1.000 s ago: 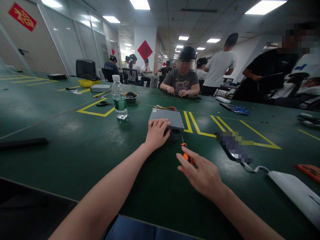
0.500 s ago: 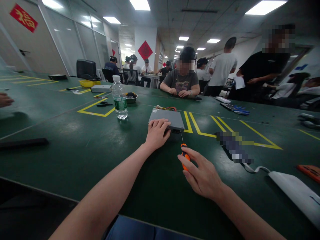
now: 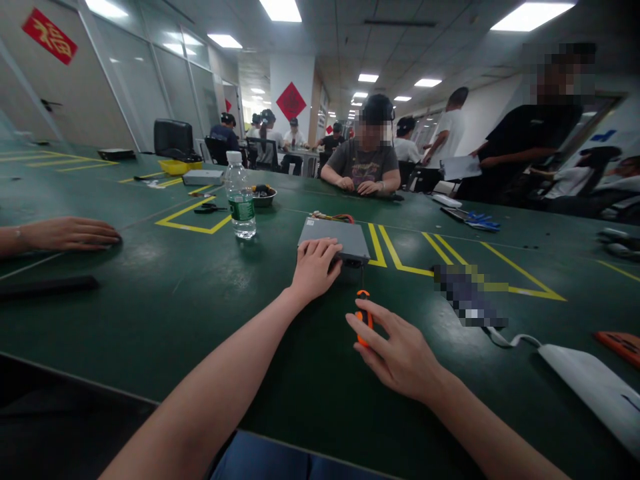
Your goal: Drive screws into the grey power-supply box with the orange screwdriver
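Note:
A grey metal power supply unit [image 3: 350, 239] lies on the green table, with coloured wires [image 3: 333, 217] coming out at its far side. My left hand [image 3: 316, 263] rests over its near left edge, fingers on the top and thumb at the front side, gripping it. In my right hand [image 3: 393, 343] is a screwdriver [image 3: 364, 327] with an orange and black handle, held between thumb and fingers. Its thin shaft points away from me to the unit's near right corner. Whether the tip sits in a screw is too small to tell.
A water bottle [image 3: 241, 200] stands left of the unit, before a metal bowl [image 3: 265, 195]. Another person's hand [image 3: 75, 233] lies at the left. To the right are a dark phone-like thing [image 3: 465, 293], partly blurred out, and a white case [image 3: 585, 380] with a cord.
My right hand and the screwdriver handle have shifted slightly left, so the shaft stands straighter. My left hand stays put. Another person's hand has reached further in from the left.

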`<state>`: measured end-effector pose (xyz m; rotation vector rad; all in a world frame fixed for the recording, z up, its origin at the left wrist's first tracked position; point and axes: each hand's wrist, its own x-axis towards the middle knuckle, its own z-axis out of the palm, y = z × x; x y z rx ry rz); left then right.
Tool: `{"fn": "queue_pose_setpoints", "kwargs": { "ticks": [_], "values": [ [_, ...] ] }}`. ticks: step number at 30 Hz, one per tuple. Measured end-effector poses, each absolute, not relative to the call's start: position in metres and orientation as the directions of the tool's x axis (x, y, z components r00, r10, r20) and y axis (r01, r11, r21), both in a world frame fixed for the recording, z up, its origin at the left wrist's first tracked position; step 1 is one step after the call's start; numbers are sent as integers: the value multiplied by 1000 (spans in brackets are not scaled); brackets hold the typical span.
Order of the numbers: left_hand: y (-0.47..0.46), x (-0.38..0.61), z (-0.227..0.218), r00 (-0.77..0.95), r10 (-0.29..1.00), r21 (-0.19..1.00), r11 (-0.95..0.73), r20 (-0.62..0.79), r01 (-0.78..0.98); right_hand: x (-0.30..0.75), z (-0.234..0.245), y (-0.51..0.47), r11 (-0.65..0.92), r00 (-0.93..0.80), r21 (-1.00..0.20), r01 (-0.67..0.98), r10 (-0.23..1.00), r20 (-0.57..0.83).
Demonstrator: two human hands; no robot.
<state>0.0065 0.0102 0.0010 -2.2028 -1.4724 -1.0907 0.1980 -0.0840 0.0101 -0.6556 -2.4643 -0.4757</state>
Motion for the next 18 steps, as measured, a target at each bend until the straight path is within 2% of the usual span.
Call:
{"fn": "queue_pose_setpoints", "kwargs": {
  "ticks": [6,9,12,15,18],
  "values": [
    [11,6,0,198,670,174,-445,716,879,197,6,-81,816,-663,202,541,266,700],
    [11,5,0,204,667,171,-451,716,876,196,3,-80,822,-644,149,549,302,702],
    [10,6,1,200,669,174,-447,716,877,195,4,-82,822,-670,109,559,370,644],
    [10,6,1,198,675,174,-442,711,880,195,5,-83,817,-708,159,555,363,605],
    [11,6,1,200,676,172,-441,709,881,197,7,-82,804,-691,213,556,304,656]
  ]
}}
